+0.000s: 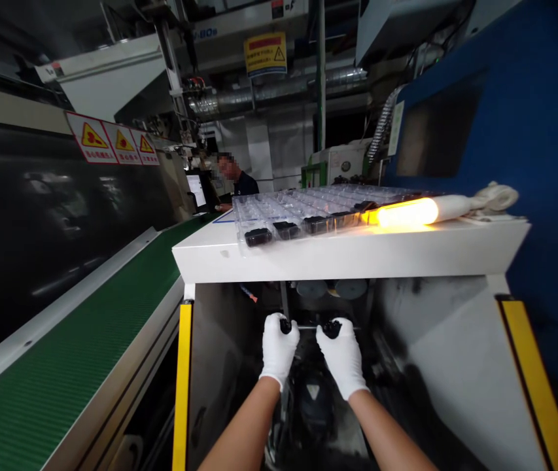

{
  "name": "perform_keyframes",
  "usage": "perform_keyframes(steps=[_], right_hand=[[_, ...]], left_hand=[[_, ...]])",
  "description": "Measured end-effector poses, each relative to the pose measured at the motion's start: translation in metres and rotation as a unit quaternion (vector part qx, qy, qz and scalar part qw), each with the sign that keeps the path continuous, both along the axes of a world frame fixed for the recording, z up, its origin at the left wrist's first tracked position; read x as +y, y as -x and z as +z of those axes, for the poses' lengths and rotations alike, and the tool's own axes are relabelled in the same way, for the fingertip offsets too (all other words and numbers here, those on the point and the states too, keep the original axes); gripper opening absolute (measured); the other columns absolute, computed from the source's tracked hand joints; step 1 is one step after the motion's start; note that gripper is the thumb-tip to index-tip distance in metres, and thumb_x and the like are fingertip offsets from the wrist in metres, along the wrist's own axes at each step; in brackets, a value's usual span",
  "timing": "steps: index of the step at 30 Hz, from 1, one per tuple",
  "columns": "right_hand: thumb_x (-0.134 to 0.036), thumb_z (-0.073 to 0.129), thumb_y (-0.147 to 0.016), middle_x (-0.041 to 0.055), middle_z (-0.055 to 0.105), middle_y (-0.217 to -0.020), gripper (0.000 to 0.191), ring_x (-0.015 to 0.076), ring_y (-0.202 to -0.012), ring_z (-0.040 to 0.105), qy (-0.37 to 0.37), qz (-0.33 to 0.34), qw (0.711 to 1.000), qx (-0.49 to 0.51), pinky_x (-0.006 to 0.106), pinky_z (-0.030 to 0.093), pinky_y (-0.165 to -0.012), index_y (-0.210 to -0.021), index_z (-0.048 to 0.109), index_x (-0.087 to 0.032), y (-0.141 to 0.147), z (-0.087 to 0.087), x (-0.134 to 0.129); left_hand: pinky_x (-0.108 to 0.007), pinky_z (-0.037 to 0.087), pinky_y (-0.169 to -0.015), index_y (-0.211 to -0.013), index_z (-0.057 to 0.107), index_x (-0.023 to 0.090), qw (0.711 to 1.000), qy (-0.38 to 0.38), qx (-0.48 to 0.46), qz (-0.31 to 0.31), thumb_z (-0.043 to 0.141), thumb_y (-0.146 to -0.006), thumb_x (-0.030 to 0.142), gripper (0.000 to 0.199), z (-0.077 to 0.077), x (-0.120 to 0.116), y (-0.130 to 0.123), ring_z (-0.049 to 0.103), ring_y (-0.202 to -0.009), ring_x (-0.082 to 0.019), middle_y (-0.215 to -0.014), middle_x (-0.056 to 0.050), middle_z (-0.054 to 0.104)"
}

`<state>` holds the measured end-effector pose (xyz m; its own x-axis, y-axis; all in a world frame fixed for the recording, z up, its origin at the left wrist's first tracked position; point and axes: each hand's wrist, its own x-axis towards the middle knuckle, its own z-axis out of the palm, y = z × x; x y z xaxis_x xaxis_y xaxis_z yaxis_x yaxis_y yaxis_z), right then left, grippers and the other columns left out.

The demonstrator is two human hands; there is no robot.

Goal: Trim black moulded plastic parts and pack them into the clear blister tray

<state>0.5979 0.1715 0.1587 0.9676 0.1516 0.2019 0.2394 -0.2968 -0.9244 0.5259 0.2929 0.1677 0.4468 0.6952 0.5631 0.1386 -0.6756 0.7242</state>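
Observation:
Both hands wear white gloves and reach into the opening under a white machine top (337, 256). My left hand (279, 347) is curled round a small black part (285, 325). My right hand (341, 353) grips another small black part (331, 328). A thin metallic line runs between the two hands; whether it joins the parts I cannot tell. Above them, on the white top, lies a clear plastic tray (298, 204) with several black parts (258, 237) along its front edge. Round dark discs (350, 288) show just beyond the hands.
A glowing lamp (409, 213) lies on the top at the right. Yellow strips (182, 386) edge the opening. A green conveyor (97, 327) runs along the left. A person (245, 184) is behind, near a screen. A blue machine (519, 131) stands at the right.

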Motion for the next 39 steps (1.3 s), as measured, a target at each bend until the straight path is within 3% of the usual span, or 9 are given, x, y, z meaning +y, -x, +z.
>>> perform_keyframes(steps=[10,15,22,27,33,39], right_hand=[[-0.049,0.061,-0.076,0.0049,0.073,-0.086,0.039,0.0241,-0.08,0.069,0.054,-0.027,0.998,0.002,0.033,0.049,-0.071,-0.105,0.057,-0.023,0.001,0.002,0.0],[-0.05,0.06,-0.077,0.0045,0.073,-0.083,0.039,0.0248,-0.077,0.069,0.091,-0.04,0.995,0.003,0.033,0.047,-0.068,-0.105,0.058,-0.023,0.002,0.003,0.001],[-0.051,0.058,-0.077,0.0077,0.073,-0.083,0.043,0.0288,-0.08,0.069,0.126,-0.082,0.988,0.032,0.037,0.046,-0.07,-0.109,0.058,-0.022,0.005,0.007,0.004],[-0.067,0.059,-0.072,0.0076,0.074,-0.087,0.058,0.0274,-0.077,0.069,0.101,-0.042,0.994,0.03,0.037,0.049,-0.069,-0.11,0.06,-0.023,0.005,0.012,-0.005],[-0.062,0.056,-0.077,0.0075,0.075,-0.092,0.051,0.0241,-0.081,0.07,0.039,-0.047,0.998,0.014,0.033,0.05,-0.071,-0.107,0.062,-0.021,0.004,0.009,0.0],[-0.052,0.059,-0.077,0.0093,0.074,-0.086,0.038,0.0274,-0.085,0.069,0.052,-0.087,0.995,-0.007,0.035,0.049,-0.077,-0.097,0.064,-0.02,0.004,0.008,0.006]], left_hand=[[-0.03,0.046,-0.067,-0.089,0.059,0.022,0.997,-0.048,0.059,0.034,0.057,-0.084,0.03,0.01,-0.006,-0.003,0.002,0.06,-0.077,-0.02,-0.089,-0.004,0.058],[-0.029,0.047,-0.072,-0.088,0.057,0.021,0.998,-0.043,0.046,0.032,0.057,-0.084,0.031,0.011,-0.009,-0.001,0.0,0.059,-0.078,-0.019,-0.086,-0.004,0.057],[-0.032,0.049,-0.081,-0.089,0.057,0.022,0.999,0.025,0.025,0.025,0.06,-0.083,0.031,0.012,-0.006,-0.006,0.0,0.062,-0.084,-0.019,-0.09,-0.004,0.06],[-0.031,0.052,-0.082,-0.114,0.054,0.021,0.992,0.127,-0.01,0.006,0.068,-0.08,0.037,0.04,-0.002,-0.011,0.007,0.067,-0.091,-0.019,-0.101,-0.007,0.069],[-0.031,0.053,-0.076,-0.092,0.057,0.021,0.979,0.202,-0.033,0.007,0.065,-0.081,0.046,0.028,-0.004,-0.014,0.003,0.068,-0.08,-0.018,-0.087,-0.005,0.071],[-0.031,0.051,-0.074,-0.083,0.06,0.022,0.978,0.206,-0.023,0.021,0.068,-0.076,0.046,0.026,-0.012,-0.008,-0.001,0.066,-0.076,-0.018,-0.079,-0.001,0.069]])
